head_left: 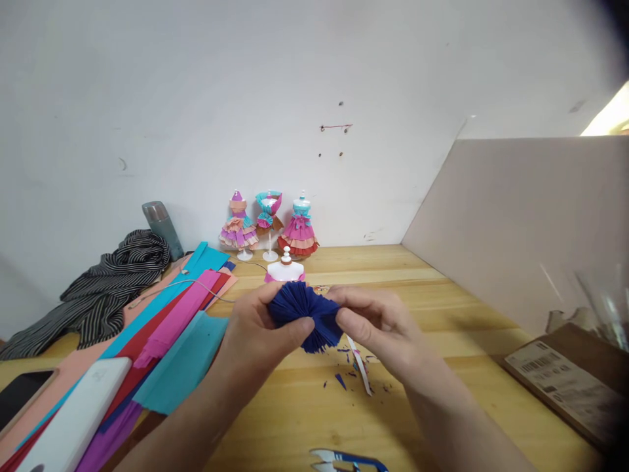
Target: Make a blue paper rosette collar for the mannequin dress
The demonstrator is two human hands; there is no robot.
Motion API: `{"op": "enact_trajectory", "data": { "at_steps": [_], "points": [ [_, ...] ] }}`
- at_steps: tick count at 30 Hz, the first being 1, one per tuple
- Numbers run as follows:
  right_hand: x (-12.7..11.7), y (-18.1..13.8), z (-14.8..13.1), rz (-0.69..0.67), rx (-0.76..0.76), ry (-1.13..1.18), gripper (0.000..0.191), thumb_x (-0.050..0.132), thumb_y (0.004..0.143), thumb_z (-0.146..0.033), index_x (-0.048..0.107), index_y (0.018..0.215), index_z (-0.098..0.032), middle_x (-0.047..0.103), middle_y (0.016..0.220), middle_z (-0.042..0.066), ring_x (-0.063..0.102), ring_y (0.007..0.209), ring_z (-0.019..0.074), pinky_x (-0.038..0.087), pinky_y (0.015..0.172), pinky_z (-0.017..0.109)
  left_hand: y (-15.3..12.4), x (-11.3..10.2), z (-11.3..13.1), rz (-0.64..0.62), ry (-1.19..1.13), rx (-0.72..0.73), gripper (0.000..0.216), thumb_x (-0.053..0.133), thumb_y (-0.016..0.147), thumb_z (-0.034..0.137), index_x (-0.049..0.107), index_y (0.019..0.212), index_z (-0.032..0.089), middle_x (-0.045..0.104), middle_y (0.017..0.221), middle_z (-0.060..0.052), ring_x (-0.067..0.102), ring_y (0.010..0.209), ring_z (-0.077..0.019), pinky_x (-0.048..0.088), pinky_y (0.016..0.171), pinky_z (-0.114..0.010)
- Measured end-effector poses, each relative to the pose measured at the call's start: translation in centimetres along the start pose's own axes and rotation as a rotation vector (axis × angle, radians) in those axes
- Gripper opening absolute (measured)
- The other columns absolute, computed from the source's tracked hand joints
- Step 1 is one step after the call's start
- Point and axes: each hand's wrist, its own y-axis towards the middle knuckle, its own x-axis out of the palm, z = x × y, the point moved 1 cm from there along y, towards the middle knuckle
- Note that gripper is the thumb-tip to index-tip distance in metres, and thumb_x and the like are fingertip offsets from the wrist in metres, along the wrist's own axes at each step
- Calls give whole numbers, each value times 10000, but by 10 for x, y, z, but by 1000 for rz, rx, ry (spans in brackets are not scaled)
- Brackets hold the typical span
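Note:
A dark blue pleated paper rosette [305,313] is held up over the table between my two hands, its folds fanned out from a pinched centre. My left hand [268,337] grips it with the thumb pressed on the middle. On the other side, the thumb and fingers of my right hand [381,328] pinch its right edge. Behind the rosette stands a white mini dress form [285,269], its lower part hidden. Blue paper scraps [341,381] and a white strip [361,370] lie below my hands. Thread snips [346,460] rest at the near edge.
Coloured crepe paper sheets [179,367] are piled at left with a white power-bank-like block [81,413], a phone [22,396], striped cloth [113,282] and a flask [163,229]. Several dressed mini forms [299,226] stand by the wall. A cardboard box [570,387] sits at right.

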Motion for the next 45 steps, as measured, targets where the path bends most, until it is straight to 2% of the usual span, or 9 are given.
{"op": "enact_trajectory", "data": {
  "at_steps": [3, 7, 14, 18, 24, 31, 36, 39, 45],
  "points": [
    [-3, 0, 0, -30, 1, 31, 301, 543, 909, -426, 728, 947, -192, 687, 777, 42, 632, 750, 177, 505, 664, 277, 0, 0, 1, 10, -50, -40, 284, 801, 616, 160, 737, 893, 159, 710, 801, -24, 627, 746, -147, 524, 737, -272],
    [-6, 0, 1, 90, -116, -151, 263, 570, 896, -386, 701, 1048, -215, 713, 875, 53, 639, 817, 188, 505, 749, 304, -2, 0, 3, -18, -62, -68, 341, 800, 613, 170, 726, 945, 167, 700, 800, -25, 618, 738, -154, 521, 723, -287],
    [-1, 5, 4, 47, -108, -241, 355, 544, 888, -390, 538, 607, -173, 526, 568, -6, 477, 552, 120, 388, 543, 254, 1, -5, 0, -34, 79, -47, 432, 783, 622, 180, 706, 1046, 177, 705, 878, -33, 621, 803, -166, 515, 731, -267],
    [3, 7, 8, 99, -28, -146, 407, 546, 879, -415, 454, 558, -181, 427, 538, -31, 404, 511, 97, 336, 483, 230, 2, -5, -2, 16, 207, -31, 523, 755, 627, 160, 673, 1142, 204, 705, 979, -33, 631, 858, -171, 513, 746, -261],
    [-2, 7, 7, 97, -61, -96, 252, 609, 845, -390, 598, 720, -171, 556, 654, 3, 500, 598, 126, 405, 540, 245, 4, -5, -3, 12, 242, -24, 587, 729, 636, 170, 625, 1213, 199, 705, 931, -30, 619, 793, -162, 512, 689, -266],
    [-1, 7, 9, 118, 17, -50, 261, 642, 818, -355, 591, 641, -170, 560, 586, -5, 501, 549, 119, 422, 533, 251, 6, -5, -6, 31, 349, 19, 593, 687, 621, 154, 630, 1209, 195, 702, 1014, -52, 627, 802, -171, 509, 676, -276],
    [-2, 6, 10, 105, -60, -142, 158, 677, 791, -321, 669, 857, -178, 654, 745, 31, 577, 691, 162, 468, 647, 293, 6, -5, -8, 32, 351, 46, 592, 697, 627, 148, 625, 1212, 205, 686, 1081, -62, 637, 889, -199, 513, 770, -308],
    [-2, 7, 11, 87, -50, -202, 130, 640, 814, -287, 645, 752, -173, 630, 681, 19, 558, 646, 153, 450, 620, 289, 5, -5, -7, 43, 383, 80, 576, 702, 635, 138, 627, 1201, 211, 684, 1079, -70, 636, 909, -214, 512, 781, -316],
    [0, 9, 9, 77, -71, -186, 151, 595, 838, -319, 606, 785, -178, 595, 698, 13, 542, 646, 151, 447, 608, 282, 6, -3, -5, 25, 498, 51, 254, 684, 654, 179, 649, 906, 178, 649, 783, -11, 587, 712, -159, 470, 651, -272]
  ]
}}
